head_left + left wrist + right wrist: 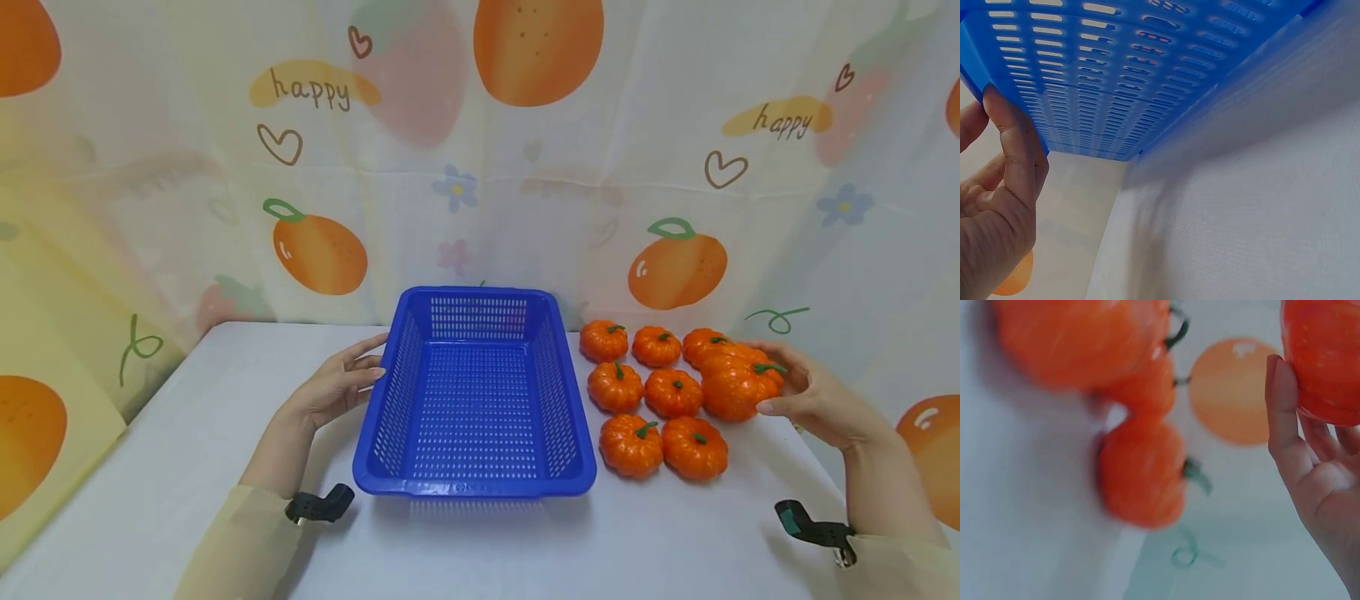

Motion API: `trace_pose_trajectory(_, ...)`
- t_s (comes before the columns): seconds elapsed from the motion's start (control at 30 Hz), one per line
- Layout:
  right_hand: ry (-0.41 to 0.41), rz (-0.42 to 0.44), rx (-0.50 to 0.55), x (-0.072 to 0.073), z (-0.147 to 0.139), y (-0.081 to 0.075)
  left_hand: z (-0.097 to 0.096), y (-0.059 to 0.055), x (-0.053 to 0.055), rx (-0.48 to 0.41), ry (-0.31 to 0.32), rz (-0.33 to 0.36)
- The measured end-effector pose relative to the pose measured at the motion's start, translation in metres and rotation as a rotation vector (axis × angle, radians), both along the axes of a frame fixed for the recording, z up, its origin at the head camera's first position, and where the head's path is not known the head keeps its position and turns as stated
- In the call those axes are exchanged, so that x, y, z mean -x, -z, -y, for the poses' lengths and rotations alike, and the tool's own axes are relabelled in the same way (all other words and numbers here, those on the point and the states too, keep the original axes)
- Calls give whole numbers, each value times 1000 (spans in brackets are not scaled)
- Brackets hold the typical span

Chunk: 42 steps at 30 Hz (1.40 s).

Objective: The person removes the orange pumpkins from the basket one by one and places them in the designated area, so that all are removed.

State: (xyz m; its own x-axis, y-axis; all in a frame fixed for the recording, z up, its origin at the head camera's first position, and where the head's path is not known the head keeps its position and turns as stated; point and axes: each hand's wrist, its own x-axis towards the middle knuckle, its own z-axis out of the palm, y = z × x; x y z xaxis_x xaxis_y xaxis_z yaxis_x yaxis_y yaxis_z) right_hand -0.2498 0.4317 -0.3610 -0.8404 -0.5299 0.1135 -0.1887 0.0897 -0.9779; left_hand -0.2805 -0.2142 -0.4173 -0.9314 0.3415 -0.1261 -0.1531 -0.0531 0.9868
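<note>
A blue plastic basket with slotted walls stands in the middle of the white table, with nothing inside it. My left hand grips its left rim, thumb and fingertips at the edge; the left wrist view shows the fingers along the basket's outer side. My right hand holds an orange toy pumpkin with a green stem, thumb on its near side. In the right wrist view this held pumpkin is raised off the table. Several similar pumpkins stand grouped right of the basket.
The white table ends at a printed curtain behind the basket. Nearest the front of the group are two pumpkins, one close to the basket's right wall and one beside it.
</note>
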Motion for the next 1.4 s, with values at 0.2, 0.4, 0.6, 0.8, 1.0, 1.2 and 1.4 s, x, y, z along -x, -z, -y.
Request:
trace_pose_trajectory(0.2,-10,88,-17,-9,-36,29,0,0,0,3,1,-2)
trace_pose_trajectory(0.4,117,206,-232,-17,-61,53,0,0,1,20,7,-9)
trace_pose_trajectory(0.6,175,276,-398,-19,-73,63,1,1,1,16,4,-6)
trace_pose_trajectory(0.8,162,350,-448,-18,-73,71,1,1,1,17,-1,-3)
trace_pose_trajectory(1.0,123,392,-461,-16,-69,71,0,-1,-1,35,-11,0)
trace_pose_trajectory(1.2,60,408,-473,-13,-70,70,0,-1,-1,26,-9,-1)
trace_pose_trajectory(1.4,67,411,-458,-14,-71,70,0,-1,-1,30,-6,-5)
